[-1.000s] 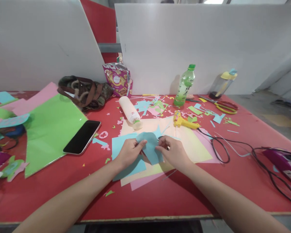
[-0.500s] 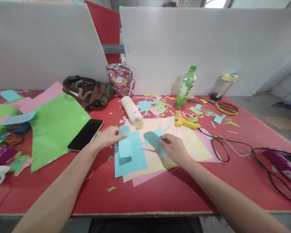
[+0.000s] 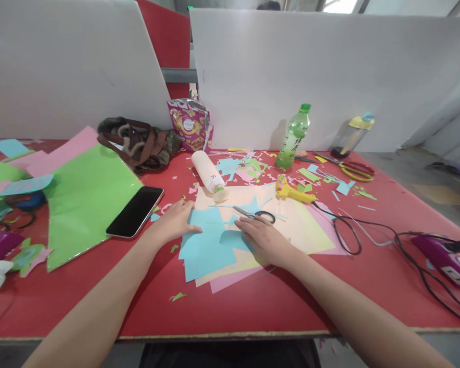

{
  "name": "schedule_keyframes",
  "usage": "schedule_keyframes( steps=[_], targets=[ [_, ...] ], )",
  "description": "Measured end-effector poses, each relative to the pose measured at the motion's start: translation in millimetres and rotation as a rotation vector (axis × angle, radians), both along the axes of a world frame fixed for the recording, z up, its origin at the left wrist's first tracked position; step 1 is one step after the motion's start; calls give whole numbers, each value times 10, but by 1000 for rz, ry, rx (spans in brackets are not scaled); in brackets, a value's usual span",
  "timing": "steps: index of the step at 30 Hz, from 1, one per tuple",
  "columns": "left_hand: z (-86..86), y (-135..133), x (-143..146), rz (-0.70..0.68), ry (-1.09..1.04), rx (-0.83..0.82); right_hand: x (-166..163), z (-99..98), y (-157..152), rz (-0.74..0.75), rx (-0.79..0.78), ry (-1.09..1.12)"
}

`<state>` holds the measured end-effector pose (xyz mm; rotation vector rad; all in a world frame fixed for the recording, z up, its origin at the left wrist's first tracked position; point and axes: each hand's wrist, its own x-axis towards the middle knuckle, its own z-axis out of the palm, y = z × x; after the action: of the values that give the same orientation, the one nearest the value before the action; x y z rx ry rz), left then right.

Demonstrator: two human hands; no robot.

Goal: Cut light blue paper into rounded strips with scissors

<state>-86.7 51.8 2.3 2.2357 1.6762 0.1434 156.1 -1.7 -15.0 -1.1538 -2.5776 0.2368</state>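
Note:
My left hand [image 3: 176, 221] is open at the left edge of a light-blue paper sheet [image 3: 209, 258], thumb and fingers apart and nothing held. Palm down, my right hand [image 3: 266, 240] lies with outstretched fingers over a light-blue piece with a rounded end [image 3: 232, 237], covering part of it. Just beyond the right fingertips rest small scissors [image 3: 248, 212] with a black handle. Cream, yellow and pink sheets are stacked beneath the blue paper. Behind them a cream bottle [image 3: 207, 173] lies on its side.
A yellow glue gun [image 3: 293, 192] trails a black cord to a purple power strip [image 3: 444, 263] at right. A phone [image 3: 135, 212] and green sheet [image 3: 88, 209] lie left. Toward the back stand a green drink bottle [image 3: 294, 135] and snack bag [image 3: 191, 125], near paper scraps.
Both hands have let go of the blue pieces they held up; the pieces are now down on the paper. The right hand has flattened, and the scissors have come into view.

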Motion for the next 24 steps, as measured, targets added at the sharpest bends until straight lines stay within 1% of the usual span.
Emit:
schedule_keyframes(
  steps=[3,5,9,13,15,18,19,21,24],
  targets=[
    [-5,-10,-1,14,-7,-6,16,-45,21,-96,15,-29],
    [-3,-10,5,37,-26,-7,27,-68,32,-164,22,-8],
    [63,7,9,77,-105,21,30,-55,43,-202,30,73],
    [173,25,-22,124,-228,75,0,37,20,-248,48,172],
    [193,19,-24,134,-393,92,-21,90,-8,-269,40,242],
    [169,-17,32,146,-705,108,-51,155,-54,-259,-161,539],
    [157,-35,65,155,-737,120,-58,175,-65,-245,-234,616],
    [139,-77,140,162,-743,130,-62,213,-76,-229,-376,737],
    [141,-139,239,185,-655,229,-46,263,-67,-276,-558,904]
  ],
)
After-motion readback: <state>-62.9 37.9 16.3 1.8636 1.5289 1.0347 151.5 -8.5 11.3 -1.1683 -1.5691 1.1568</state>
